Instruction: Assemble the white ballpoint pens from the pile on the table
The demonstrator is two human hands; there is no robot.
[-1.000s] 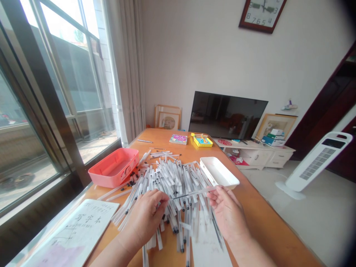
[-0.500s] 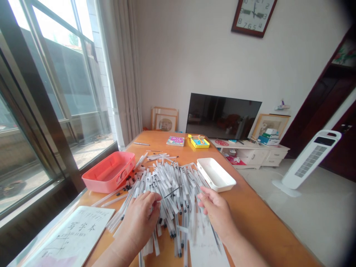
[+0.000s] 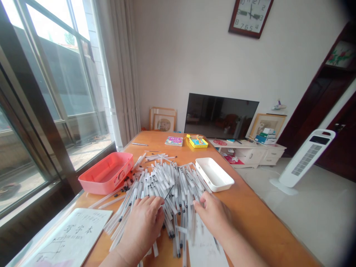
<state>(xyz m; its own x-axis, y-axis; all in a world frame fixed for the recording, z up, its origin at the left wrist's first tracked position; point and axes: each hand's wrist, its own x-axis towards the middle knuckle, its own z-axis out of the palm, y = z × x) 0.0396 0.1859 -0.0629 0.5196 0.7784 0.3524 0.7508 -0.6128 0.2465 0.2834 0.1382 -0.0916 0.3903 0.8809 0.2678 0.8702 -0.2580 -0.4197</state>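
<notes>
Black thin rod-like refill (image 3: 168, 192) slants up from left hand (image 3: 147, 221), whose fingers pinch it over the heap of translucent plastic pen barrels with black ends (image 3: 164, 176); right hand (image 3: 214, 214) at the heap's right side, fingers curled, cannot tell if they grip a barrel; white rectangular plastic tray (image 3: 215, 172) just beyond right hand; coral-red rectangular plastic tray (image 3: 96, 185) left of heap; white paper sheet (image 3: 204, 252) by right forearm; pale paper notebook (image 3: 83, 243) near left; all on glossy brown desk (image 3: 250, 218).
</notes>
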